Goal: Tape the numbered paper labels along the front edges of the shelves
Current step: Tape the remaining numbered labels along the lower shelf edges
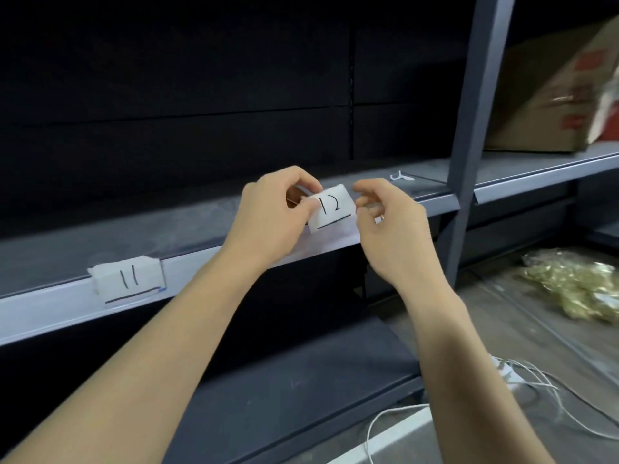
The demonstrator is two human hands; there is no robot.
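**Paper label 12 going onto the shelf edge**

Paper label "12" (331,209) sits in front of the pale front edge (50,306) of the grey shelf (150,229), right of the already stuck label "11" (129,279). Left hand (268,219) pinches its left end, fingers (308,205) clamped on the paper. Right hand (385,222) is just beside the right end, fingers loosely curled and slightly apart; cannot tell if they touch the label or hold tape. Likely thin, light, floppy, easy to crease or tear, so best taken by the ends, clear of the number, and kept flat while pressed on. Tape itself not clearly visible. Metal upright (469,128) stands to the right.
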